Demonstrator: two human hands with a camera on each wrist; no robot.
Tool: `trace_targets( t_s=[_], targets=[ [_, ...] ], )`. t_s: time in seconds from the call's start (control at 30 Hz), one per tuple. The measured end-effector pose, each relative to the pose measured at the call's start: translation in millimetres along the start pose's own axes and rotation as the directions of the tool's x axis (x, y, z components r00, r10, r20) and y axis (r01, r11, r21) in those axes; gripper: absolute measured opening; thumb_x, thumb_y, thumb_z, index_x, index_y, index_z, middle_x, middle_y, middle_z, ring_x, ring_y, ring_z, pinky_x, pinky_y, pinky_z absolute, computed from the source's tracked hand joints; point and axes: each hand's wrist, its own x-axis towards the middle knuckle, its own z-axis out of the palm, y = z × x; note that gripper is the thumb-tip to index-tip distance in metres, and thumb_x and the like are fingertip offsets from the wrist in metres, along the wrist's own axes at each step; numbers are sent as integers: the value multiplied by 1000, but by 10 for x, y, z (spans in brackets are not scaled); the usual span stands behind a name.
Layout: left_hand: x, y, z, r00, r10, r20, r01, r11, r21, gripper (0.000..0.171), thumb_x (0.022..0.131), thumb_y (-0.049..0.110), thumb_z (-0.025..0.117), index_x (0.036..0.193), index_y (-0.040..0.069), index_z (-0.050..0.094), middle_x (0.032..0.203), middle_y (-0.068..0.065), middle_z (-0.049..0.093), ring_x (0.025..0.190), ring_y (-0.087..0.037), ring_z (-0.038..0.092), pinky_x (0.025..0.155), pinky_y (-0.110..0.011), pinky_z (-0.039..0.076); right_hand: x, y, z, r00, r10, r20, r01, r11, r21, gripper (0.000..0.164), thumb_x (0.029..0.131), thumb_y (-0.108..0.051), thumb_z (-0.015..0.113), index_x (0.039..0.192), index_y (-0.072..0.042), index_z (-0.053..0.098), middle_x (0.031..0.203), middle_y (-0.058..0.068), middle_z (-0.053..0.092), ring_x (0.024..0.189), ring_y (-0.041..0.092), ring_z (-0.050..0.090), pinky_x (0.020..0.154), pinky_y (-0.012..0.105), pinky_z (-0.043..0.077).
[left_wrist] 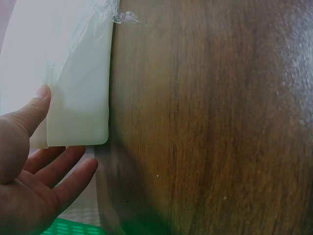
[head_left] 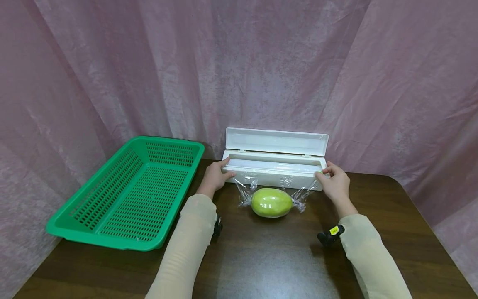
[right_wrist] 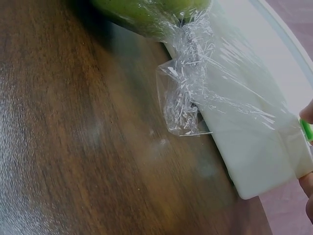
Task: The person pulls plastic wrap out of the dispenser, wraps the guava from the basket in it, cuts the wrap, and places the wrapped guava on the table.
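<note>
A white cling film dispenser stands on the table, its lid raised and a roll inside. My left hand holds its left end, thumb on the front edge and fingers around the side. At the right end, my right hand grips the box, the thumb beside a small green slider on the rim. In front lies a yellow-green oval fruit wrapped in cling film. The film is bunched at both sides of the fruit and stretches back to the box.
A large green plastic basket with slotted walls stands on the left of the brown wooden table. Pink curtains hang right behind the dispenser. The table's rounded right corner lies beyond my right hand.
</note>
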Motion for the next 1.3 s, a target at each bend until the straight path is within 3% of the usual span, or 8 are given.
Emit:
trace_targets(
  t_s=[0.17,0.4,0.63,0.77,0.9,1.03,1.13,1.3],
  targets=[
    [3,3,2,1000,2,2,-2,1000,-6,67,87,32,67,146,28,35,151,-5,35,141,-25,29,110,-43,35,13,43,-19,999,18,-46,-18,1000,12,21,82,-14,63,93,3,61,134,10,57,111,27,59,75,14,38],
    [-4,2,5,1000,18,-1,-18,1000,3,67,86,31,67,146,26,36,151,-5,36,141,-25,30,107,-42,38,2,135,-71,997,68,-28,-67,997,42,30,87,-21,66,102,4,59,134,13,56,122,29,54,96,36,45],
    [-27,-8,-1,1000,15,-6,-15,1000,2,67,87,31,68,145,25,37,150,-6,37,141,-26,30,108,-43,37,-141,199,-147,980,196,8,-196,976,99,44,89,-40,61,110,-1,59,107,12,63,83,11,65,64,14,51],
    [-26,2,-2,1000,16,-2,-16,1000,1,68,86,31,69,146,26,37,150,-8,38,140,-27,31,107,-43,38,-219,221,-206,958,222,182,-259,941,217,51,93,-38,56,119,6,54,94,5,67,72,1,65,64,19,56],
    [-33,8,-14,1000,13,8,-13,1000,-6,71,84,30,71,146,28,36,150,-8,38,140,-27,30,109,-44,36,-253,179,-202,888,174,425,-325,891,316,64,94,-40,55,133,10,43,99,-3,69,83,-1,67,77,22,56],
    [-45,3,-5,1000,6,19,-5,1000,-19,76,85,32,70,149,27,30,152,-9,34,141,-28,29,111,-45,33,-283,95,-161,844,144,516,-388,829,403,62,94,-35,57,134,9,42,95,-6,69,86,1,66,81,24,55],
    [-63,-2,-8,1000,5,13,-4,999,-39,82,85,32,70,151,24,22,154,-9,30,142,-28,27,112,-45,31,-295,37,-131,850,134,509,-400,793,460,49,94,-32,58,123,6,49,84,-9,68,81,3,67,78,23,55],
    [-115,21,-47,1000,-2,-1,2,997,-79,81,86,35,69,151,18,24,155,-9,29,142,-29,26,113,-46,29,-264,-33,-80,900,133,416,-361,762,537,23,92,-29,61,100,-8,58,73,-9,67,72,4,66,71,23,56]
  ],
)
